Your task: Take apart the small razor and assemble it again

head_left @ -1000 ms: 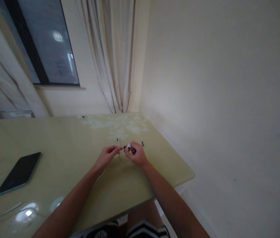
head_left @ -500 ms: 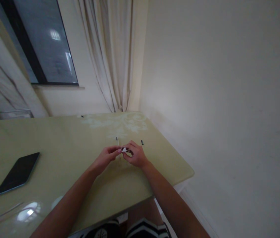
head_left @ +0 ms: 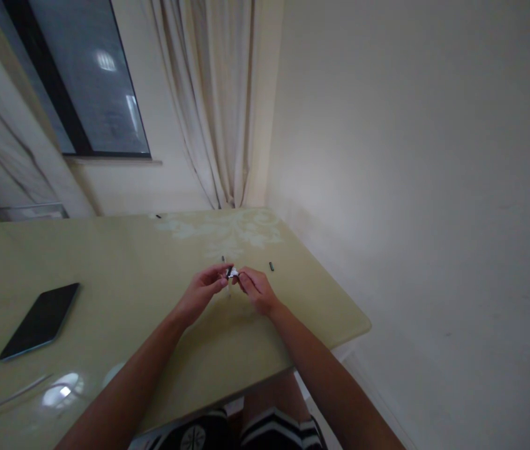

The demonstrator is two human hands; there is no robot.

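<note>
A small black-and-white object (head_left: 231,273), its kind too small to make out, is held between my two hands above the table (head_left: 152,262). My left hand (head_left: 202,289) pinches its left side with thumb and fingertips. From the right, my right hand (head_left: 258,290) grips the other side, fingers bent and closed. Just behind the hands, a thin pale stick with a dark tip (head_left: 222,258) lies partly hidden. To the right of my right hand rests a short black piece (head_left: 271,266).
A dark tablet (head_left: 40,320) lies on the left of the table. A pale cable (head_left: 9,400) runs along the near left. Another tiny dark piece (head_left: 158,216) sits at the far edge. Beyond are a curtain (head_left: 222,112) and, at right, a wall (head_left: 410,187).
My right hand's fingers have shifted from arching over the object to pinching its right side. The object has turned and shows more of its dark part. The view has moved slightly.
</note>
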